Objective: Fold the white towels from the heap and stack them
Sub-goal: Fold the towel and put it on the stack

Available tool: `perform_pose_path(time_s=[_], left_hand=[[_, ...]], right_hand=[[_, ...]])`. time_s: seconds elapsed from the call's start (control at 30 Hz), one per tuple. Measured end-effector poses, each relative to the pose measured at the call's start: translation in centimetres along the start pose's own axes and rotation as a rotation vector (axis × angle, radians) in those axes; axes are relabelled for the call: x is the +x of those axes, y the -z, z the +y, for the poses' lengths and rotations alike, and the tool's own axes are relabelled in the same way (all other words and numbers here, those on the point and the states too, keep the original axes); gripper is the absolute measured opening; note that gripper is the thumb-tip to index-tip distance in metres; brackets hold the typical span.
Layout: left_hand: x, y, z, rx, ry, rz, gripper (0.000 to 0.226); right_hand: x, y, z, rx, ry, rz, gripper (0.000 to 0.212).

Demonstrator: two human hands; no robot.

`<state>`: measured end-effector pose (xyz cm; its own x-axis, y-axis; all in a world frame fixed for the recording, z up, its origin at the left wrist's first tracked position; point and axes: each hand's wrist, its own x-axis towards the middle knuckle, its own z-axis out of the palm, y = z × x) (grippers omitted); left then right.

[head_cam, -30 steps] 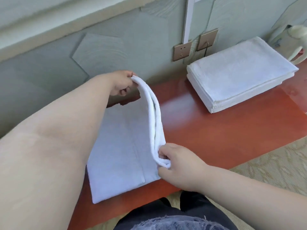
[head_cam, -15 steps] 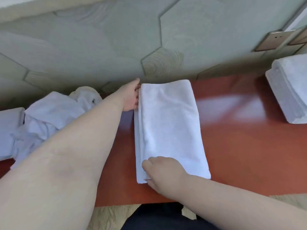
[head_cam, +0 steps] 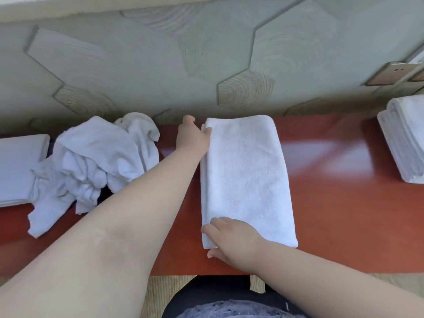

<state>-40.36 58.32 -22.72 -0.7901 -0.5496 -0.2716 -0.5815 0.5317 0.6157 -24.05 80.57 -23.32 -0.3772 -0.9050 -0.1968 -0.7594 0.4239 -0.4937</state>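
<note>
A white towel (head_cam: 244, 177), folded into a long narrow strip, lies flat on the red-brown table (head_cam: 344, 203), running from the wall towards me. My left hand (head_cam: 193, 136) pinches its far left corner. My right hand (head_cam: 231, 239) grips its near left corner, thumb under the edge. A crumpled heap of white towels (head_cam: 91, 164) sits on the table to the left. The stack of folded towels (head_cam: 403, 141) stands at the right edge of view, partly cut off.
A flat white folded item (head_cam: 18, 166) lies at the far left beside the heap. The green patterned wall (head_cam: 206, 65) runs close behind the table, with metal socket plates (head_cam: 390, 73) at the upper right. My dark trousers (head_cam: 220, 297) show below the table's front edge.
The lifted half of the towel came down over the other half, and the strip now lies flat. The view swung left, so the heap appeared and the stack slid to the right edge.
</note>
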Motion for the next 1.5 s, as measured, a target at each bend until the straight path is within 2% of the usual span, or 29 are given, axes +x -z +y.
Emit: perform_pose_path(time_s=[0.1,0.17,0.23,0.33,0.4,0.5,0.57,0.67,0.7,0.77,0.8,0.87,0.93,0.97,1.07,1.17,1.23,1.33,1.43,1.5], left_hand=[[-2.5,-0.2,-0.9,0.186,-0.016,-0.003,0.048],[-4.0,-0.8,-1.7,0.282,-0.043,-0.029,0.044],[-4.8,-1.4,-1.9,0.343,-0.022,-0.077,0.049],[-5.0,-1.5,-1.0,0.235,-0.012,-0.094,0.040],[-5.2,-1.2,-0.3,0.103,-0.020,-0.032,0.037],[-5.6,-1.1,-0.7,0.034,0.005,0.011,0.033],[-5.7,-1.2,-1.4,0.034,0.027,0.007,0.026],[-5.6,-0.9,-1.5,-0.023,0.073,0.058,0.012],[-5.8,-0.9,-1.2,-0.052,0.087,0.067,0.020],[-6.3,-1.3,-0.9,0.024,-0.016,0.097,0.049],[-6.7,-1.8,-0.8,0.109,-0.104,0.107,0.063],[-7.9,-3.4,-0.5,0.209,-0.165,0.053,0.076],[-9.0,-4.8,-0.8,0.155,-0.077,0.018,0.074],[-9.3,-5.2,-1.1,0.117,-0.047,0.051,0.066],[-9.1,-4.9,-1.3,0.091,0.017,0.175,0.044],[-6.8,-3.7,-0.6,0.071,0.130,0.088,0.041],[-5.5,-2.8,0.0,0.040,0.141,0.059,0.037],[-5.5,-2.1,-0.4,-0.032,0.116,0.130,0.029],[-5.7,-2.0,-0.8,-0.065,0.146,0.104,0.021],[-4.5,-1.6,-0.2,-0.142,0.210,0.062,0.027]], right_hand=[[-1.1,1.2,0.6,-0.053,-0.012,0.033,0.058],[-1.7,1.5,1.6,-0.092,-0.060,0.092,0.054],[-2.1,1.5,2.3,-0.131,-0.086,0.099,0.048],[-2.5,1.3,2.3,-0.174,0.010,-0.017,0.050],[-2.5,0.7,1.5,-0.209,0.086,-0.023,0.043],[-2.4,-0.7,0.5,-0.209,0.148,0.026,0.055],[-2.4,-1.3,-0.1,-0.207,0.187,0.075,0.052],[-2.4,-0.3,0.2,-0.101,0.145,0.270,0.017],[-2.5,0.5,0.8,-0.054,0.072,0.354,0.014],[-2.6,1.8,2.9,-0.035,-0.157,0.491,0.031],[-2.9,2.5,4.3,-0.077,-0.298,0.480,0.043],[-3.6,2.9,6.5,-0.147,-0.501,0.244,0.067],[-4.4,1.8,7.1,-0.195,-0.441,0.022,0.077],[-4.9,1.1,6.9,-0.217,-0.351,-0.007,0.077],[-6.0,-0.5,6.0,-0.233,-0.149,-0.050,0.074],[-5.5,0.8,7.0,-0.198,-0.083,0.008,0.069],[-3.9,3.1,8.6,-0.170,-0.218,0.113,0.069],[-0.7,7.2,11.6,-0.078,-0.493,0.178,0.077],[2.0,9.7,14.8,-0.053,-0.562,0.158,0.073],[3.4,10.5,16.5,-0.079,-0.554,0.114,0.069]])
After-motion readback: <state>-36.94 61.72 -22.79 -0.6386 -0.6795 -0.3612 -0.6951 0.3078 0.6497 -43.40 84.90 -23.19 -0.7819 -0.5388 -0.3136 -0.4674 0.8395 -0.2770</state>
